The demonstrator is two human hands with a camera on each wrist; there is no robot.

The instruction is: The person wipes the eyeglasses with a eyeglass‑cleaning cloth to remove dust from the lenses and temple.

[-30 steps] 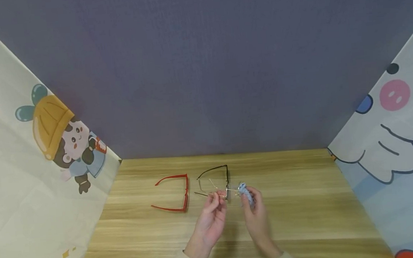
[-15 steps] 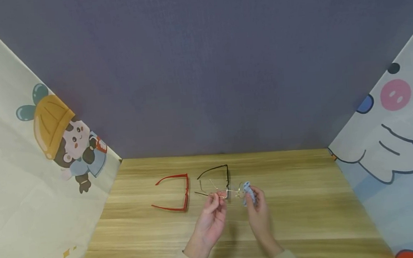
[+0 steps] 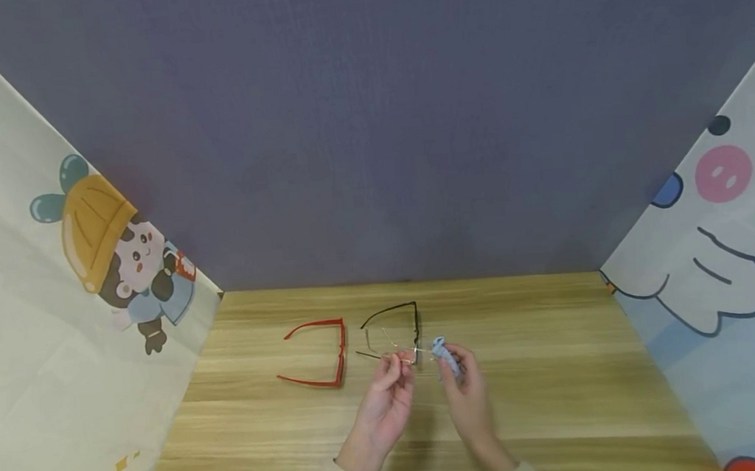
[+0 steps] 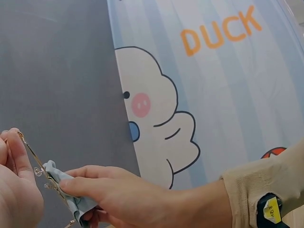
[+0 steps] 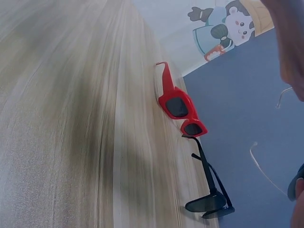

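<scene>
Thin gold-framed glasses (image 4: 32, 152) are held up over the table, one temple (image 5: 263, 173) sticking out in the right wrist view. My left hand (image 3: 386, 406) pinches them by the frame's near side, between thumb and fingertips. A crumpled light blue cloth (image 3: 446, 356) sits in my right hand (image 3: 468, 398), thumb on one side and fingers on the other. In the left wrist view, the cloth (image 4: 78, 202) wraps over the lens area at the far end of the glasses and hides most of it.
Red sunglasses (image 3: 343, 349) lie on the wooden table (image 3: 561, 369) to the left, temples pointing left. Black sunglasses (image 3: 415, 315) lie beside them, just behind my left hand. A dark blue-grey panel (image 3: 369, 132) and printed side curtains (image 3: 701, 291) enclose the table.
My right hand shifted slightly right with the cloth, baring a lens, then came back left over it. The left hand and the sunglasses on the table have stayed put.
</scene>
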